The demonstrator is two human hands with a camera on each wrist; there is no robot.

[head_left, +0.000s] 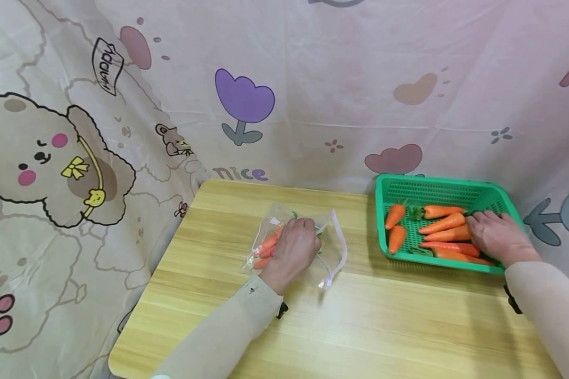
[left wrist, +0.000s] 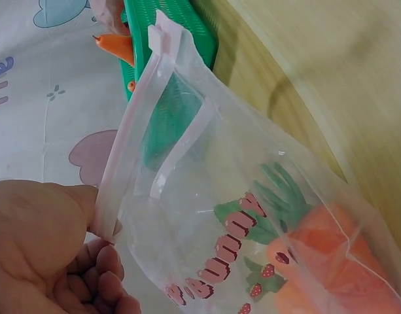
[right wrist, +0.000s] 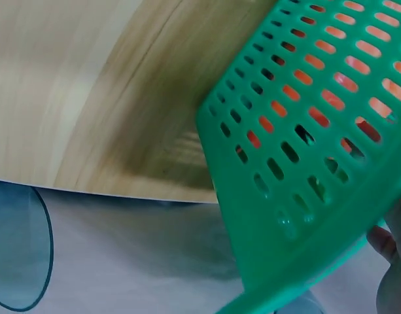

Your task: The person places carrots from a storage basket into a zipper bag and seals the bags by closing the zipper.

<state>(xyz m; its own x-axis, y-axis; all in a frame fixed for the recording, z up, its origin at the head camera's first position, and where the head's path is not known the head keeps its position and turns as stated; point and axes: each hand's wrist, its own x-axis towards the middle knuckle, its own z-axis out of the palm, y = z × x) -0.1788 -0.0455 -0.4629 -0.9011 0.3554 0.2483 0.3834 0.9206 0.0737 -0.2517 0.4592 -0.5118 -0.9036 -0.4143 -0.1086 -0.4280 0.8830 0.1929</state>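
Note:
A clear zip bag [head_left: 329,247] with a pale pink slider edge and printed lettering lies on the table, holding several carrots [head_left: 267,245] with green tops. My left hand [head_left: 294,247] is over the bag in the head view; in the left wrist view, its thumb and finger [left wrist: 86,203] pinch the bag's zip edge. My right hand [head_left: 495,234] reaches into the right end of a green basket [head_left: 384,184], fingers over the stem ends of several carrots [head_left: 448,234]. Its fingertips are hidden, so I cannot tell whether they grip a carrot.
The basket stands at the back right of the wooden table [head_left: 384,326], against a patterned cloth [head_left: 313,105]. Two smaller carrots [head_left: 395,226] lie at its left end. In the right wrist view, the slotted basket wall [right wrist: 305,150] extends past the table's edge.

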